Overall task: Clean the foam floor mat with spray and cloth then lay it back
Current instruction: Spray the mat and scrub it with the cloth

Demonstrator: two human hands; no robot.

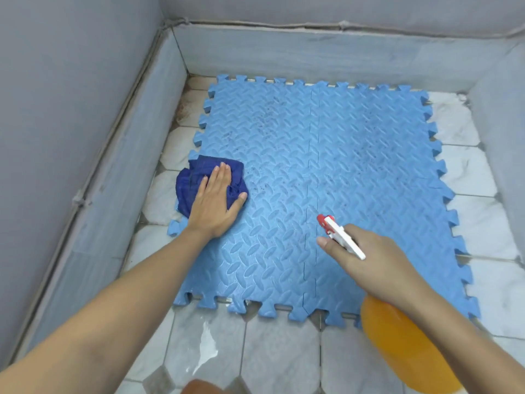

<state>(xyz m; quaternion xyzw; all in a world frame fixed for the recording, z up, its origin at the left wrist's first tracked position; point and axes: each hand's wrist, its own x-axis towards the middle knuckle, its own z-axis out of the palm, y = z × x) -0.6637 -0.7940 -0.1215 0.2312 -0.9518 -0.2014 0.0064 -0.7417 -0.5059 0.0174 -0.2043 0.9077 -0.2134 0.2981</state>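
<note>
- Your left hand [216, 200] lies flat with straight fingers on the dark blue cloth [199, 180], pressing it down at the left edge of the foam mat [326, 172]; nothing is gripped there, only pushed.
- Your right hand [369, 257] is wrapped around the neck of the spray bottle [397, 336], with one finger out under the white trigger head and the red nozzle aimed over the middle of the mat.
- The mat lies flat on the tiled floor [278, 356] in the corner, made of two blue panels joined along a seam down the centre, with toothed edges all round.
- Dark specks show across the far and middle parts, so the wiping looks far from done.
- Expect the foam to be light and bendy: it will likely flop and the seam may pull apart if you lift it by one corner. Take it along an edge with both hands, on either side of the seam.
- The textured face should hold the cloth well, but a wet sheen on the tiles near you suggests the mat could slide underneath, so keep pressure straight down.
- The bottle, full of orange liquid, probably feels heavy.
</note>
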